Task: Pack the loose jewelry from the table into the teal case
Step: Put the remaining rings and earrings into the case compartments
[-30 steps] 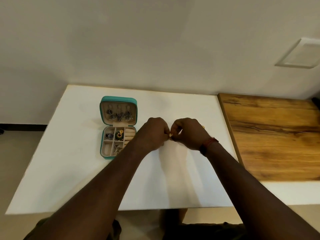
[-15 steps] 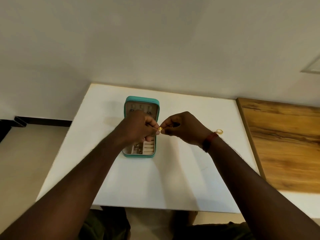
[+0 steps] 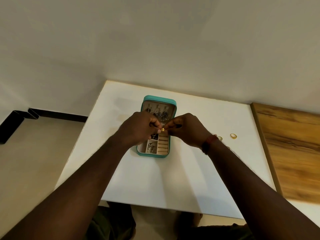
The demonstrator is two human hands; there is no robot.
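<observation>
The teal case (image 3: 156, 155) lies open on the white table (image 3: 155, 184), its lid upright at the back with several silver pieces hanging inside. Its tray has small compartments and beige ring rolls. My left hand (image 3: 138, 129) and my right hand (image 3: 187, 130) meet above the tray, both pinching a small gold ring (image 3: 162, 129) between their fingertips. A loose gold ring (image 3: 233, 136) lies on the table to the right. Another small piece (image 3: 220, 138) peeks out just past my right wrist, partly hidden by it.
A wooden surface (image 3: 290, 149) adjoins the table on the right. A plain wall rises behind the table. Floor with a dark skirting (image 3: 57, 115) shows on the left. My forearms cross the table's near edge.
Both hands have travelled left from the table's middle to above the open case, carrying the small gold ring. The view has swung left, so the case sits centred.
</observation>
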